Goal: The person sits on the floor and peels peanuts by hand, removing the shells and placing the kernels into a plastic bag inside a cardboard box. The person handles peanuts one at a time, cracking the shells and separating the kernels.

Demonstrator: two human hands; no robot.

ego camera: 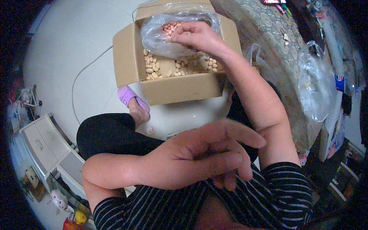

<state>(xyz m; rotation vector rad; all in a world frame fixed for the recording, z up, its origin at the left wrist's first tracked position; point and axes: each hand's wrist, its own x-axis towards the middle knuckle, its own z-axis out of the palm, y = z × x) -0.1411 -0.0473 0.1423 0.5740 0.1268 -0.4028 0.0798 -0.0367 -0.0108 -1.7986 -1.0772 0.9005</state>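
Observation:
A cardboard box (181, 89) with raised flaps stands on the floor. Unshelled peanuts (152, 65) lie along its bottom. Inside it, a clear plastic bag (155, 43) holds shelled pink-red peanuts (171, 28). My right hand (192, 33) hangs over the bag beside the shelled peanuts, thumb and fingers brought near each other; whether it pinches something cannot be told. My left hand (212, 155) is raised close to the camera in front of my chest, slightly blurred, fingers loosely curved and apart, with nothing visible in it.
A purple slipper (129, 96) on my foot is just before the box. A thin cable (75, 86) runs across the floor at left. Plastic bags (314, 83) lie to the right by a patterned cloth (276, 31). A white drawer cabinet (47, 141) stands at lower left.

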